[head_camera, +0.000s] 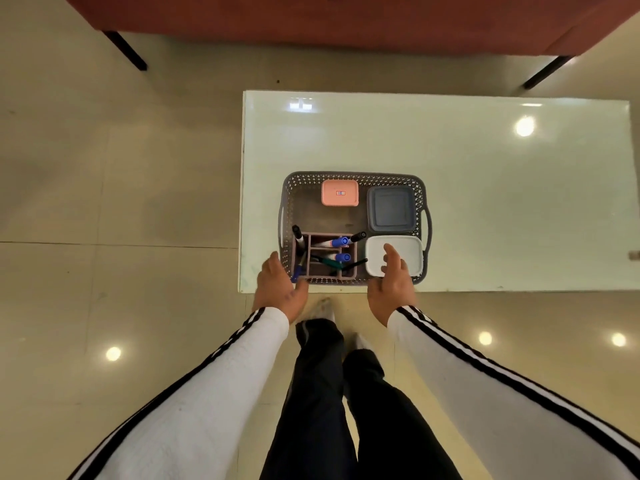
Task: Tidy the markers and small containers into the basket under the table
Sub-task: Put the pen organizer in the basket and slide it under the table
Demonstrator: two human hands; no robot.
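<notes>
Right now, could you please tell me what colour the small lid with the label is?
Pink; the lid shows in the head view, the only one, at the basket's far side.

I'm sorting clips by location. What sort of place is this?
Probably a living room or lounge: a glass-topped table stands before what looks like a reddish-brown sofa on black legs, on glossy floor tiles that mirror ceiling lights.

One grey basket [353, 176] holds three lidded boxes: one pink container [339, 192], one grey container [391, 209] and one white container [394, 249]. One divided organiser [325, 270] carries at least six markers [341, 241], two blue-capped. One glass table [485, 188]; two hands, left hand [280, 287] and right hand [393, 289].
</notes>
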